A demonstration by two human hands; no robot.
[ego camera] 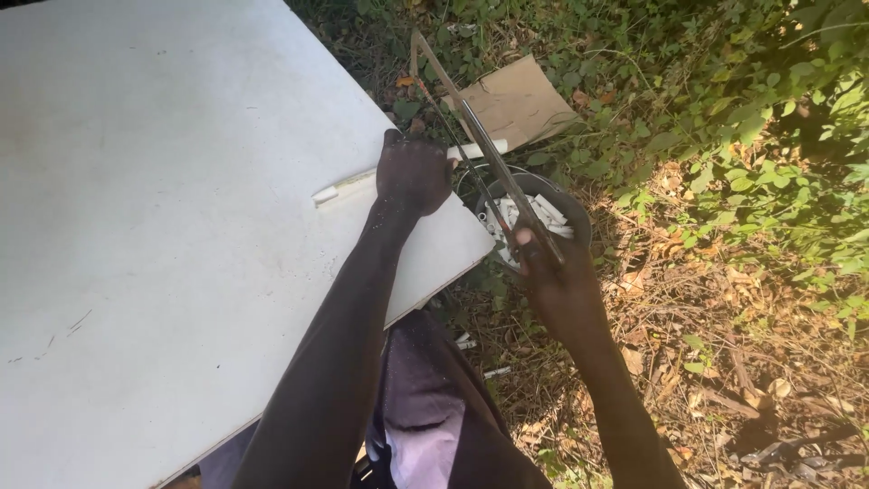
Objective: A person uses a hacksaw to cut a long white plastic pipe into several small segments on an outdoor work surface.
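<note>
Here we have the right hand (554, 272) closed around the hacksaw (480, 145) handle, off the table's right edge and over the dark bucket (575, 222) of short white offcuts (546, 214). The left hand (412, 172) presses down on the white pipe (348, 186) at the right edge of the white table (163, 244), and the pipe end overhangs that edge. The saw blade meets the pipe just beside the left hand. Farther off, cardboard (518, 101) lies on the weeds.
</note>
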